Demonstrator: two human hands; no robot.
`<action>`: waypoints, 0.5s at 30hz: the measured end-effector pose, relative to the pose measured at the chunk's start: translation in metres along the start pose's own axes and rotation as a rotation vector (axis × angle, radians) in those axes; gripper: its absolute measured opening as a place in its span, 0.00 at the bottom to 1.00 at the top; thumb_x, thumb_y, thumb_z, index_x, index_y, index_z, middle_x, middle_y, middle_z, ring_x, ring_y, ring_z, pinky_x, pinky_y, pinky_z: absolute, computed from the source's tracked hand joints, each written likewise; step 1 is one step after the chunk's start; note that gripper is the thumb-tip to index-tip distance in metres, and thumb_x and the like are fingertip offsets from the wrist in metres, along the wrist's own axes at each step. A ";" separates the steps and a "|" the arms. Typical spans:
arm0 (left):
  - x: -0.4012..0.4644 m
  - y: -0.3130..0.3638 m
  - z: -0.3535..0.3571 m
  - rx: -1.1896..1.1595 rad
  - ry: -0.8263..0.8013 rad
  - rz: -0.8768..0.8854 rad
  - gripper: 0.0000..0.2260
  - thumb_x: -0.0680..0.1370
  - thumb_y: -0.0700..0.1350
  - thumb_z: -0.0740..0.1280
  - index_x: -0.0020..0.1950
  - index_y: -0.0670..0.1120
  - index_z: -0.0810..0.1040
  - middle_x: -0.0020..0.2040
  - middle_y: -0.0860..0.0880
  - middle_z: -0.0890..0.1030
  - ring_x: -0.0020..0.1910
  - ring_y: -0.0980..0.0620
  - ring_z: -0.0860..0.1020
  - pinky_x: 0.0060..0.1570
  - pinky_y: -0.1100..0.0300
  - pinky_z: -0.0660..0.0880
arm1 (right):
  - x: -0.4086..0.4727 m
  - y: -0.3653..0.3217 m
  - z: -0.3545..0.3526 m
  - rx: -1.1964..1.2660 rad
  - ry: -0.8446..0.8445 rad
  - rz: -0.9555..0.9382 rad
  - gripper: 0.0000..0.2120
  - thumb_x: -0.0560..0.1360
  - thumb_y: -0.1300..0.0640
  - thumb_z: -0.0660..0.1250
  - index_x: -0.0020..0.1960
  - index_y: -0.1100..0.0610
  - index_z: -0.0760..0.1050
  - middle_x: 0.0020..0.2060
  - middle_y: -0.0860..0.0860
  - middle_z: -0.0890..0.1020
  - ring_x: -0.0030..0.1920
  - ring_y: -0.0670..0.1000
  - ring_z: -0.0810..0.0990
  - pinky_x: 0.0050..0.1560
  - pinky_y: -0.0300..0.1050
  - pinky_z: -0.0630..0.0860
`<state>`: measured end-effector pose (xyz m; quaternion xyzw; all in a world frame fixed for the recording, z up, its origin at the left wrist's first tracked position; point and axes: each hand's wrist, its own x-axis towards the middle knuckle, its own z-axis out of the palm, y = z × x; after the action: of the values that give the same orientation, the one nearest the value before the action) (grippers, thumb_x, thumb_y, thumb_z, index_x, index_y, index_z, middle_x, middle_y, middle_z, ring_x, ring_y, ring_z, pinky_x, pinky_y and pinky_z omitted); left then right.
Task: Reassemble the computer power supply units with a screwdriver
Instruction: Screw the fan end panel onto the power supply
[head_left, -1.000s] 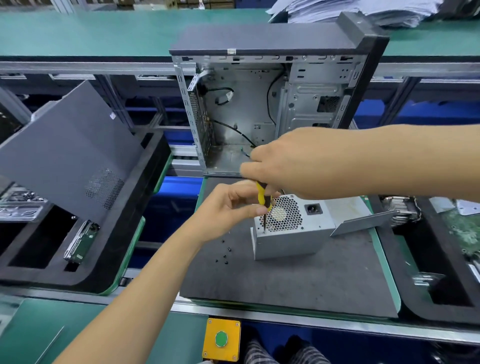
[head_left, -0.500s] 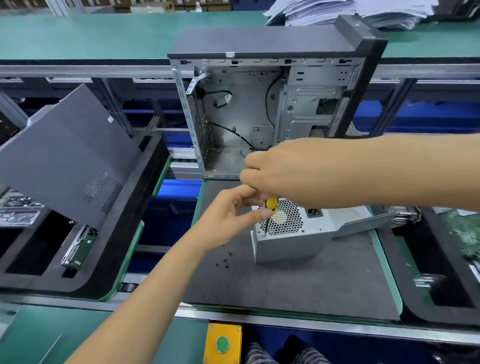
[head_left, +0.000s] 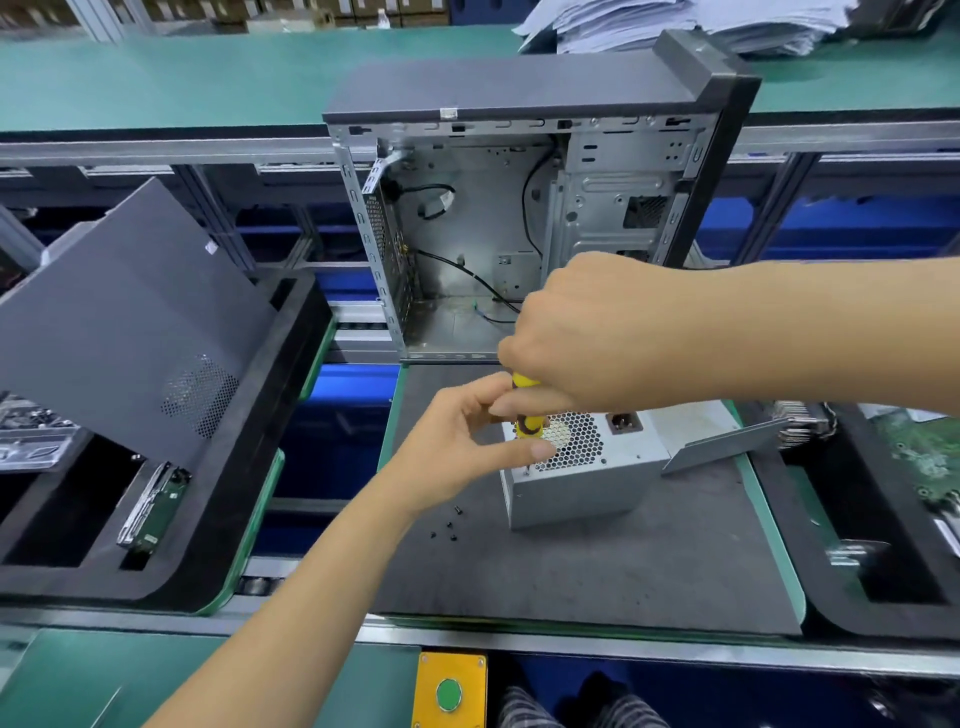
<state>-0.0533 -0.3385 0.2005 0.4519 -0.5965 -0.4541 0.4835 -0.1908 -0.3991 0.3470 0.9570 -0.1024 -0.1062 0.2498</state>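
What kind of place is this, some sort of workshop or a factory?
Most likely an electronics assembly or repair line. An open computer case stands on a green-topped bench, foam trays hold parts, and a power supply unit is being worked on with a screwdriver.

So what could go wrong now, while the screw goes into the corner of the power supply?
The screwdriver tip sits at the very corner of the power supply; it may slip off. The left hand steadies the shaft close to the tip, so a slip could hit a finger. The loose screws beside the wrist could be swept away.
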 end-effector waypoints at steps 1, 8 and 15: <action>0.001 0.000 0.003 -0.008 0.051 0.003 0.13 0.70 0.41 0.77 0.52 0.45 0.80 0.43 0.48 0.82 0.47 0.54 0.81 0.54 0.63 0.75 | 0.001 -0.001 0.000 -0.004 0.014 0.016 0.26 0.80 0.41 0.50 0.30 0.56 0.56 0.26 0.50 0.58 0.24 0.50 0.55 0.26 0.40 0.52; 0.004 0.002 -0.003 -0.008 0.011 -0.046 0.08 0.74 0.38 0.71 0.52 0.47 0.82 0.51 0.51 0.85 0.55 0.54 0.81 0.61 0.55 0.74 | 0.005 0.000 0.008 0.070 -0.126 -0.051 0.14 0.77 0.55 0.62 0.45 0.50 0.55 0.37 0.48 0.58 0.28 0.48 0.61 0.25 0.42 0.55; 0.007 0.001 0.003 -0.018 0.030 -0.059 0.12 0.70 0.39 0.77 0.49 0.48 0.80 0.47 0.46 0.82 0.49 0.54 0.81 0.53 0.63 0.75 | 0.005 -0.002 0.008 -0.031 -0.108 0.006 0.10 0.73 0.62 0.61 0.45 0.56 0.59 0.30 0.49 0.60 0.24 0.49 0.57 0.24 0.42 0.52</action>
<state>-0.0571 -0.3450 0.2020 0.4715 -0.5715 -0.4667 0.4830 -0.1880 -0.4026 0.3383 0.9455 -0.1170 -0.1587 0.2592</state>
